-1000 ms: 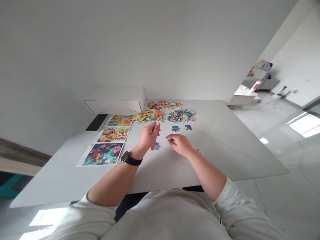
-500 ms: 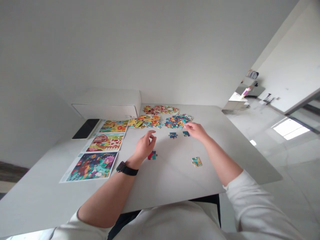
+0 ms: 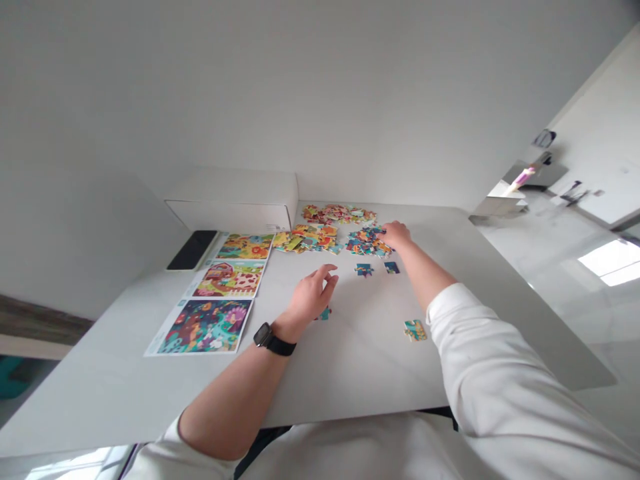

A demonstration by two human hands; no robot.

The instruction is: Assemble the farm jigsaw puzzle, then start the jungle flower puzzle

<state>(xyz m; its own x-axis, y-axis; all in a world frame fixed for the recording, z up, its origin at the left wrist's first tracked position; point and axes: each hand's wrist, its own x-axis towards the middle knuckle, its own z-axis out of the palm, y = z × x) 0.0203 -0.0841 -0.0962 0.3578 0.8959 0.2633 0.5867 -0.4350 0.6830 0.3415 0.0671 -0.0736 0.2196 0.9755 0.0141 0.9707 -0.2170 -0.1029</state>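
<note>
My right hand (image 3: 395, 235) reaches forward to the right edge of a heap of multicoloured jigsaw pieces (image 3: 367, 241), its fingertips hidden against the heap. My left hand (image 3: 314, 295) hovers over the white table (image 3: 350, 380) with its fingers apart and holds nothing. Just beneath its fingers, a small teal and red jigsaw cluster (image 3: 324, 313) is partly hidden. Two small dark-blue clusters (image 3: 364, 269) (image 3: 392, 267) lie between my hands and the heap. Another teal and yellow cluster (image 3: 415, 330) lies by my right forearm.
Further jigsaw heaps (image 3: 336, 213) (image 3: 306, 238) lie at the table's far side. Several printed picture sheets (image 3: 229, 279) run down the left. A white box (image 3: 233, 203) and a black phone (image 3: 193, 250) stand beyond them. A black watch (image 3: 270, 340) circles my left wrist.
My right hand has moved forward from the dark-blue cluster to the heap's right edge, with the arm stretched further. My left hand has shifted over the teal and red cluster. The view has swung slightly.
</note>
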